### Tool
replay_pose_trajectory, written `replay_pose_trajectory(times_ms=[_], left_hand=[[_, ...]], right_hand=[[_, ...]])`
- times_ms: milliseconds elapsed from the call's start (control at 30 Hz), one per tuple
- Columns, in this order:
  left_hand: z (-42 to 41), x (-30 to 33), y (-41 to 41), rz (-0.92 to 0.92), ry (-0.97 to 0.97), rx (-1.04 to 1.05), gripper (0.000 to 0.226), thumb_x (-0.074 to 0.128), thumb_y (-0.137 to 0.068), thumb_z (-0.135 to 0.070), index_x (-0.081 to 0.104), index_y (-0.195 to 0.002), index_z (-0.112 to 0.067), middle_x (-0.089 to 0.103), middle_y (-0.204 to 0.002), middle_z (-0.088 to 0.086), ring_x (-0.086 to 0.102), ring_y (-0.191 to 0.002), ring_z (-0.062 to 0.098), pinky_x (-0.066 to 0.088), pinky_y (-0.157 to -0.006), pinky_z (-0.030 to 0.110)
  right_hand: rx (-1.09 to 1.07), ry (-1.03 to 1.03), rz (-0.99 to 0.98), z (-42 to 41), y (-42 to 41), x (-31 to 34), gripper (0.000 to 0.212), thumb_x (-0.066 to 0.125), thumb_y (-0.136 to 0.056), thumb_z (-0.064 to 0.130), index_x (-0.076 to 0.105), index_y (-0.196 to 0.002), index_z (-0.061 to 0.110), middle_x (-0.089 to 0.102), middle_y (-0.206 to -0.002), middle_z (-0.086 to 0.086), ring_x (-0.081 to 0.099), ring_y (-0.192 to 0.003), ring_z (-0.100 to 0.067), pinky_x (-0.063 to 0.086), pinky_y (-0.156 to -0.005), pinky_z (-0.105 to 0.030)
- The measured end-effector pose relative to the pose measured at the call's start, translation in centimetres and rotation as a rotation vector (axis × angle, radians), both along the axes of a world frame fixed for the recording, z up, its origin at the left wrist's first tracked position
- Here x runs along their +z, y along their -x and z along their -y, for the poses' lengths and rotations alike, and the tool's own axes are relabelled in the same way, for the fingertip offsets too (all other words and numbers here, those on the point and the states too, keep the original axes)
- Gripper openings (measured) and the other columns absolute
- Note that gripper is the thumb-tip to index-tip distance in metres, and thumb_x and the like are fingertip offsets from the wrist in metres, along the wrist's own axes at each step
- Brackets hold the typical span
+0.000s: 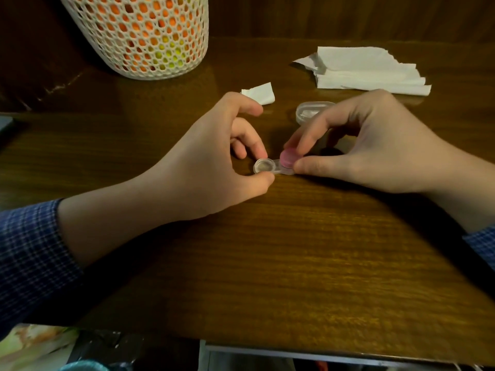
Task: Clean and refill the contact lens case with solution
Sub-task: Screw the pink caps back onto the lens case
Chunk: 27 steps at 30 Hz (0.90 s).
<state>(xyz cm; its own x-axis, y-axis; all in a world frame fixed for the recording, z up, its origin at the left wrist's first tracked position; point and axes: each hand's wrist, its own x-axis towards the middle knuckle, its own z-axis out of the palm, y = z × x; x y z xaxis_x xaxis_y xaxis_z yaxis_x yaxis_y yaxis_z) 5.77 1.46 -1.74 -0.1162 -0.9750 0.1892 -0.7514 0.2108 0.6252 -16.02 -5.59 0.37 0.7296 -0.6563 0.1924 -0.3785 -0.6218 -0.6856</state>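
Resting flat on the wooden table (pixel 267 263), your clear plastic contact lens case (pixel 270 167) sits between your two hands, near the table's middle. It has two round wells joined by a short bridge: the left well (pixel 263 165) is uncapped and shows a pale ring, while the right one carries a pink cap (pixel 287 159), smooth and round.

Your left hand (pixel 214 167) curls around the open well, thumb tip and a bent finger pinching its rim from either side, the other fingers arched loosely above. Your right hand (pixel 375 153) grips the pink cap, fingertips pressed on top and the thumb lying low along the near edge of the case. Both hands are clamped on the one case, almost touching each other.

Just behind your right fingers lies one clear oval plastic lid or container (pixel 310 111), partly hidden. Beyond it you have a stack of white paper towels (pixel 369 70), torn-edged and folded, and one small torn scrap of tissue (pixel 259 93) behind your left hand. At the far left stands one white mesh basket (pixel 142 36) with orange and yellow shapes inside. Your sleeves (pixel 29 253) are blue checked cloth.
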Motion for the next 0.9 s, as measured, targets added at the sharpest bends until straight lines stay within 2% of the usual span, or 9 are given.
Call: replay_pose_trajectory(times_ms=[167,267,367,533,700,900], left_hand=[[0.02,0.03,0.01,0.01,0.003,0.011,0.085,0.088,-0.073,-0.034,0.043,-0.144,-0.024,0.072,-0.092,-0.017,0.064,-0.092,-0.003,0.043,-0.07,0.005],[-0.04,0.04,0.0,0.006,0.011,0.007,0.082,0.088,-0.074,-0.034,0.044,-0.143,-0.024,0.072,-0.092,-0.017,0.065,-0.093,-0.003,0.043,-0.07,0.005],[-0.06,0.07,0.01,0.005,0.01,0.006,0.081,0.087,-0.073,-0.036,0.045,-0.142,-0.025,0.072,-0.091,-0.018,0.065,-0.093,-0.002,0.044,-0.07,0.005],[-0.11,0.19,0.01,-0.016,0.006,0.007,0.081,0.085,-0.071,-0.039,0.046,-0.141,-0.025,0.074,-0.09,-0.018,0.066,-0.093,-0.001,0.043,-0.069,0.005],[-0.1,0.29,0.05,-0.025,-0.005,0.014,0.08,0.084,-0.07,-0.04,0.047,-0.139,-0.027,0.074,-0.09,-0.018,0.066,-0.093,-0.001,0.043,-0.067,0.005],[-0.17,0.29,0.01,-0.028,-0.001,0.018,0.077,0.086,-0.071,-0.039,0.047,-0.137,-0.027,0.074,-0.089,-0.019,0.066,-0.091,-0.003,0.044,-0.068,0.005]], right_hand=[[0.015,-0.02,-0.019,-0.05,-0.09,-0.04,0.032,0.075,-0.069,0.055,0.081,-0.088,0.03,0.078,-0.095,0.016,0.072,-0.096,-0.002,0.057,-0.089,-0.025],[0.009,-0.014,-0.035,-0.11,-0.2,-0.02,0.035,0.073,-0.068,0.059,0.08,-0.09,0.033,0.077,-0.093,0.015,0.071,-0.094,-0.006,0.059,-0.084,-0.031],[0.002,0.005,-0.051,-0.08,-0.25,-0.13,0.029,0.076,-0.072,0.054,0.079,-0.093,0.034,0.076,-0.094,0.016,0.07,-0.092,-0.006,0.059,-0.083,-0.034],[0.035,0.039,-0.064,-0.12,-0.26,-0.11,0.019,0.078,-0.079,0.038,0.08,-0.096,0.03,0.076,-0.096,0.014,0.07,-0.094,-0.007,0.057,-0.084,-0.027],[0.07,0.07,-0.093,-0.15,-0.3,-0.01,0.017,0.077,-0.08,0.029,0.079,-0.097,0.027,0.076,-0.098,0.014,0.07,-0.097,-0.004,0.056,-0.088,-0.021],[0.068,0.065,-0.107,-0.32,-0.58,0.06,0.017,0.076,-0.08,0.034,0.079,-0.096,0.028,0.076,-0.096,0.016,0.07,-0.095,-0.002,0.056,-0.087,-0.021]])
